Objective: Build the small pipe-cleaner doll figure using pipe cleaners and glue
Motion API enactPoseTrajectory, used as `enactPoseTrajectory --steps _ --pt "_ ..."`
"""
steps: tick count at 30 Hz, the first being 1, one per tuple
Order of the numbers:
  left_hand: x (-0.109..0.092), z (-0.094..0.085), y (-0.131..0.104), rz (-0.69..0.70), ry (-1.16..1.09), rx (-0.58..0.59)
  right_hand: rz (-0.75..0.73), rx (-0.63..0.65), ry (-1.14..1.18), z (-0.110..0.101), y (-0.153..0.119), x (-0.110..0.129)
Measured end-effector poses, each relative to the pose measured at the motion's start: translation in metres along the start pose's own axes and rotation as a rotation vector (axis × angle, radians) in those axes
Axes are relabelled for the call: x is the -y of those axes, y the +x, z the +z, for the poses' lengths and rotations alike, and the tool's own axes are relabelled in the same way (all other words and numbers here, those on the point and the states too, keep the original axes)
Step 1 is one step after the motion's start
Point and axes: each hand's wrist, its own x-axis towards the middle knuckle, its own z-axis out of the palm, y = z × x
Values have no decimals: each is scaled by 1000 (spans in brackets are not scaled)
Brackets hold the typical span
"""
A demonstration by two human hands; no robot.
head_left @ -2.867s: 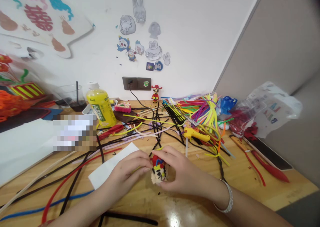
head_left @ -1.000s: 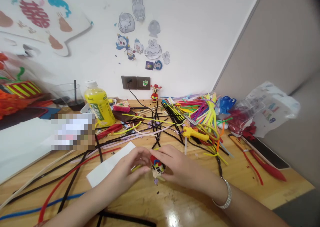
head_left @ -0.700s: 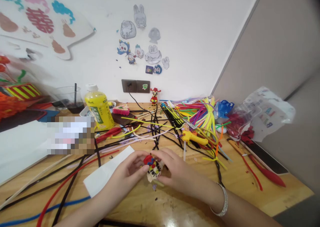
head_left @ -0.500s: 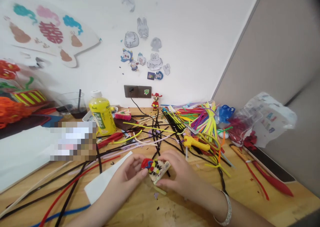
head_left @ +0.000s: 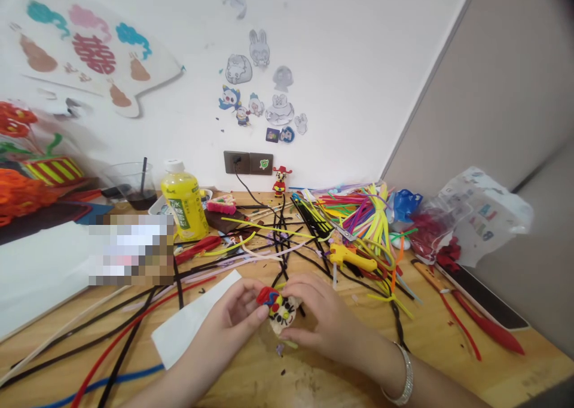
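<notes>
Between both hands, just above the table's near middle, is a small pipe-cleaner figure with a cream face, black marks for features and a red, blue and yellow part. My left hand pinches the red end between thumb and fingers. My right hand curls around the cream head, thumb below and fingers above, hiding its right edge. A yellow-green strip shows just under the head. Beneath my left wrist lies a sheet of white paper.
Black pipe cleaners and a red one cross the left side. A yellow glue gun lies beyond my right hand, near a colourful pipe-cleaner bundle. Red-handled pliers, a yellow drink bottle and a red-hatted figure surround the work area.
The figure has turned slightly between my hands, and its face shows more fully. My right fingers have shifted around the head, and the pale piece at its right side is now covered.
</notes>
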Motion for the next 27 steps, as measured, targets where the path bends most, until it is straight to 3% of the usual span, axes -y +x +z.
enactPoseTrajectory --steps 10,13,19,27 --pt "2 -3 1 -6 -2 -11 351 -22 239 7 2 -2" --pt "7 -4 3 -29 -48 -5 450 -88 342 13 2 -5" --pt "10 0 2 -108 53 70 547 -193 542 21 3 -5" --pt "1 2 -1 -114 137 10 713 -223 847 25 6 -3"
